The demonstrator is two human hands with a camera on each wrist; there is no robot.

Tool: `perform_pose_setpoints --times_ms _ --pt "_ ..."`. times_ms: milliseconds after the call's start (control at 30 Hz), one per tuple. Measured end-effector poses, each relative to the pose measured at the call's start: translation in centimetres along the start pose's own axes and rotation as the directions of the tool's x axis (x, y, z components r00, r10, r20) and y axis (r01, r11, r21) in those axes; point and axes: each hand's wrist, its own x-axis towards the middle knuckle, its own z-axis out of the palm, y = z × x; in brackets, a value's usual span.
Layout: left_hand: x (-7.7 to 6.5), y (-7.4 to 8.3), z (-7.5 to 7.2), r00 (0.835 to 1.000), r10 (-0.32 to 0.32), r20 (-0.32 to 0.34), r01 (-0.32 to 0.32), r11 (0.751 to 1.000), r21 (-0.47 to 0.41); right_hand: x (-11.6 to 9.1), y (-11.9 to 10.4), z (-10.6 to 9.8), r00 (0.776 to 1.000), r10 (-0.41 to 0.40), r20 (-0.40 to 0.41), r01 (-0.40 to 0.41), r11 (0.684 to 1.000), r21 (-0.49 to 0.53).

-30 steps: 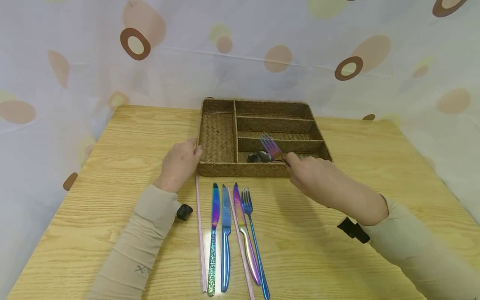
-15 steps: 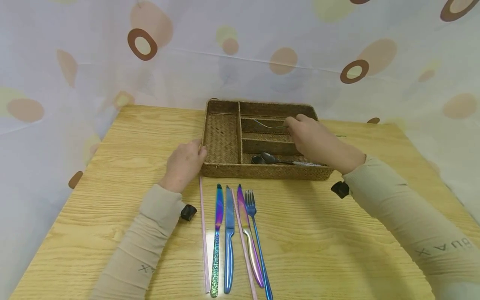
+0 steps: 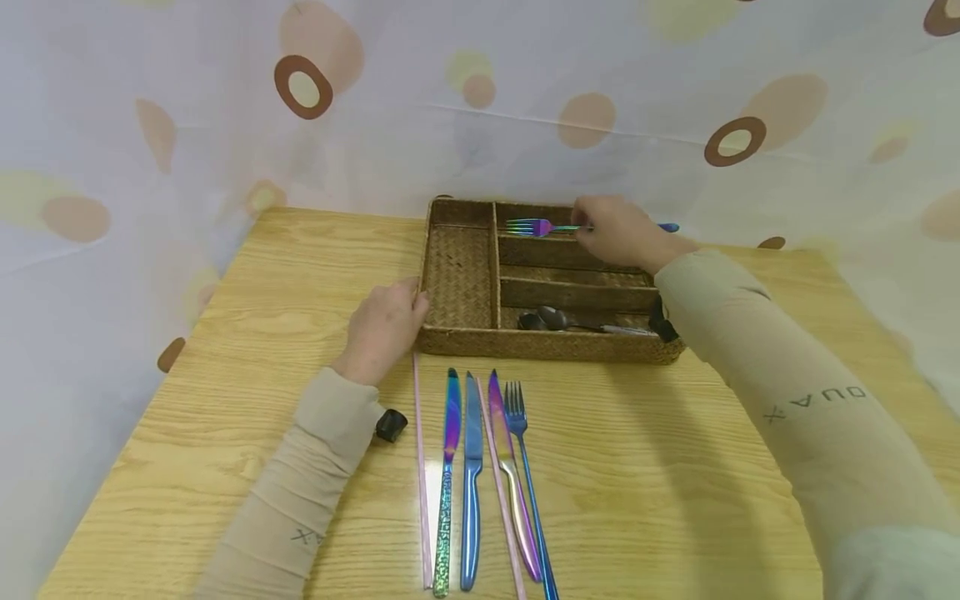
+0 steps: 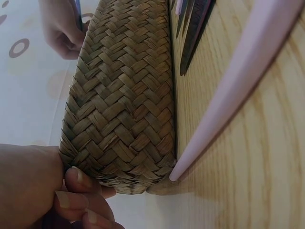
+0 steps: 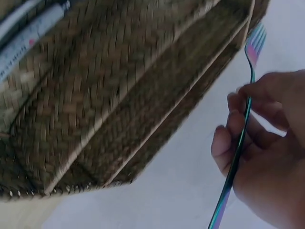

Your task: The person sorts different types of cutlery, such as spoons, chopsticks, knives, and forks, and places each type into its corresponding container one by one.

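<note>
A woven cutlery tray with several compartments stands at the back of the table. My left hand grips its left wall, fingers curled at the woven corner in the left wrist view. My right hand pinches a rainbow-coloured fork by its handle, thumb against fingers. Held crosswise over the rearmost right compartment, the fork points its tines left; in the right wrist view the fork is apart from the tray floor. Dark spoons lie in the front right compartment, their handles partly hidden by the right sleeve.
In front of the tray, on the wooden table, lie a hammered-handle knife, a blue knife, a purple-gold knife and a blue fork. Two thin pink sticks lie among them. A patterned curtain hangs behind.
My right hand has carried the rainbow fork from the front right compartment back over the middle one to the rearmost, turning it crosswise. The left hand stays on the tray; the view shifts slightly.
</note>
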Motion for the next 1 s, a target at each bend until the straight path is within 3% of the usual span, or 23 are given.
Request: perform_pose_setpoints --times_ms 267,567,1000 --pt "-0.2 0.5 0.2 1.0 -0.002 0.007 0.002 1.0 -0.006 1.3 2.1 -0.5 0.997 0.057 0.05 -0.058 0.998 0.015" --pt "-0.6 0.6 0.2 0.999 0.025 -0.029 -0.025 1.0 -0.004 2.0 2.6 0.6 0.999 0.025 0.021 -0.024 0.998 -0.061" --pt "-1.1 0.6 0.0 0.999 0.029 -0.028 -0.029 1.0 -0.01 3.2 2.4 1.5 1.0 -0.002 0.021 0.003 0.999 -0.047"
